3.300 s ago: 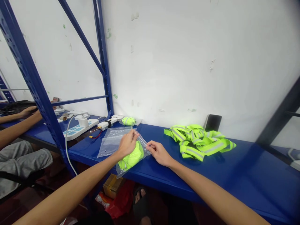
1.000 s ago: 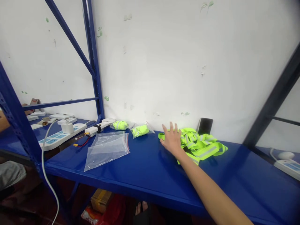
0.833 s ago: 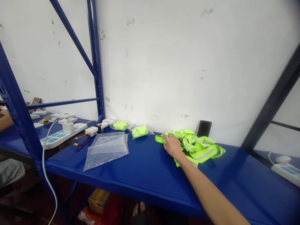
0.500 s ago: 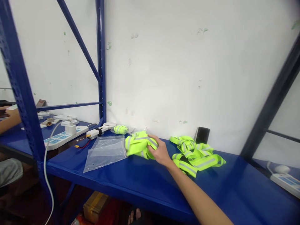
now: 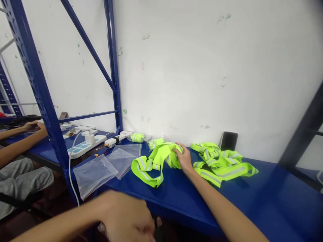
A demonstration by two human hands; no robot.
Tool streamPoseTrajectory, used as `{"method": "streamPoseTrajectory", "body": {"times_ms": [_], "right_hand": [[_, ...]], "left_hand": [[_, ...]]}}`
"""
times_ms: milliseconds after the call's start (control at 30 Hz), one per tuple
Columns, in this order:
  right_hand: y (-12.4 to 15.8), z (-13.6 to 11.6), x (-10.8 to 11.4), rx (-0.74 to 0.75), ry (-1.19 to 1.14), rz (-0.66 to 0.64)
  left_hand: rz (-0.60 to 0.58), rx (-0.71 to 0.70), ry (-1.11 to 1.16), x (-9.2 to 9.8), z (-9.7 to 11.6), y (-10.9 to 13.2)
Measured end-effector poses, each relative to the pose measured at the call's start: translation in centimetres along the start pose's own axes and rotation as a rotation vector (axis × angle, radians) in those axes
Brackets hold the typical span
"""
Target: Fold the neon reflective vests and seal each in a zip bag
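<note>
My right hand is closed on a bundle of neon-yellow reflective straps lying on the blue shelf. One loop of the bundle spreads out loosely to the left, towards the front edge. My left hand is low in front of the shelf, blurred by motion, with its fingers mostly hidden. A second loose pile of reflective straps lies right of my right hand. Flat clear zip bags lie to the left, the nearest reaching over the front edge. Behind them sit two small bagged strap rolls.
A dark phone leans against the wall. Left of the bags are a small white fan, wires and a white power strip. A blue upright post stands at left; beyond it are another person's arms.
The strap bundle has loosened, with a loop now spread leftward. My left hand has come into view at the bottom. A clear bag now lies farther left over the edge. The view has shifted left.
</note>
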State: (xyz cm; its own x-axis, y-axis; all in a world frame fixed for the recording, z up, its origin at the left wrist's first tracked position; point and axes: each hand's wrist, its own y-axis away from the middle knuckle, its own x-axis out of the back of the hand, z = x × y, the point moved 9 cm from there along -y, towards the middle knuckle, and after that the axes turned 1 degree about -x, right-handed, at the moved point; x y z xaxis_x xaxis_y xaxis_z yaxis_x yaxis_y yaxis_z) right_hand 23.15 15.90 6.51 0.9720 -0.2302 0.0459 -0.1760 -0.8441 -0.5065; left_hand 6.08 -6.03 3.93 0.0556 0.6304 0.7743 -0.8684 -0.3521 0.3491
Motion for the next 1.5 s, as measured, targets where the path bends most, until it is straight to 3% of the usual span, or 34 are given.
{"method": "streamPoseTrajectory", "body": {"times_ms": [67, 100, 133, 167, 233, 300, 400, 500, 600, 700, 767, 867, 967, 1033, 1100, 1167, 1233, 1267, 1333, 1367, 1433, 1500], "right_hand": [[-0.1, 0.9, 0.0, -0.034, -0.024, 0.027], [-0.2, 1.4, 0.1, -0.059, -0.048, 0.045], [-0.3, 1.8, 0.1, -0.089, -0.081, 0.059], [-0.4, 2.3, 0.2, -0.121, -0.12, 0.064], [-0.5, 3.0, 0.1, -0.17, -0.182, 0.037], [-0.6, 2.9, 0.0, -0.168, -0.133, -0.044], [-0.5, 1.2, -0.2, -0.055, 0.257, -0.193], [0.2, -2.6, 0.2, 0.165, 0.665, -0.142], [2.2, -7.7, -1.0, 0.483, 0.725, -0.089], [5.4, -10.4, -4.5, 0.715, 0.641, -0.308], [7.0, -10.3, -6.8, 0.733, 0.616, -0.5], [7.9, -8.6, -8.6, 0.575, 0.549, -0.681], [7.4, -6.4, -8.5, 0.32, 0.363, -0.69], [7.2, -5.3, -8.3, 0.221, 0.285, -0.686], [7.0, -4.8, -8.3, 0.203, 0.297, -0.683], [6.8, -4.9, -8.2, 0.184, 0.32, -0.697], [6.8, -5.1, -8.2, 0.066, 0.283, -0.826], [7.2, -5.2, -8.2, -0.032, 0.236, -0.951], [8.4, -5.8, -7.3, -0.285, 0.113, -1.204], [8.8, -6.8, -6.6, -0.332, 0.043, -1.29], [9.2, -9.0, -5.2, -0.358, -0.072, -1.416], [8.8, -10.6, -4.2, -0.311, -0.146, -1.423]], "left_hand": [[0.361, 0.326, -0.139, 8.1, -2.7, 5.8], [0.493, 0.494, -0.215, 10.9, -4.6, 8.9], [0.562, 0.65, -0.26, 12.6, -6.9, 11.5], [0.546, 0.791, -0.26, 13.1, -9.7, 13.4], [0.36, 0.996, -0.125, 11.3, -15.5, 14.9], [0.279, 0.967, -0.013, 9.6, -19.1, 13.9], [0.342, 0.832, -0.044, 9.3, -20.9, 11.3], [0.501, 0.695, -0.169, 10.1, -20.6, 9.6], [0.786, 0.6, -0.316, 11.0, -19.9, 9.2], [0.82, 0.531, -0.308, 9.9, -20.5, 7.7], [0.838, 0.536, -0.315, 9.9, -21.2, 6.9], [1.052, 0.579, -0.418, 12.0, -20.6, 7.4], [1.292, 0.565, -0.493, 14.3, -17.8, 8.1], [1.362, 0.54, -0.488, 14.8, -15.4, 7.9], [1.272, 0.474, -0.468, 14.2, -13.0, 6.2], [1.052, 0.371, -0.475, 12.3, -11.0, 3.5], [0.905, 0.33, -0.499, 10.2, -9.9, 1.8], [0.858, 0.323, -0.49, 9.4, -9.8, 1.3], [0.819, 0.311, -0.449, 8.3, -9.8, 0.7], [0.817, 0.298, -0.423, 8.1, -9.8, 0.5], [0.847, 0.263, -0.365, 8.2, -9.5, 0.3], [0.916, 0.226, -0.277, 8.7, -8.9, 0.2]]}}
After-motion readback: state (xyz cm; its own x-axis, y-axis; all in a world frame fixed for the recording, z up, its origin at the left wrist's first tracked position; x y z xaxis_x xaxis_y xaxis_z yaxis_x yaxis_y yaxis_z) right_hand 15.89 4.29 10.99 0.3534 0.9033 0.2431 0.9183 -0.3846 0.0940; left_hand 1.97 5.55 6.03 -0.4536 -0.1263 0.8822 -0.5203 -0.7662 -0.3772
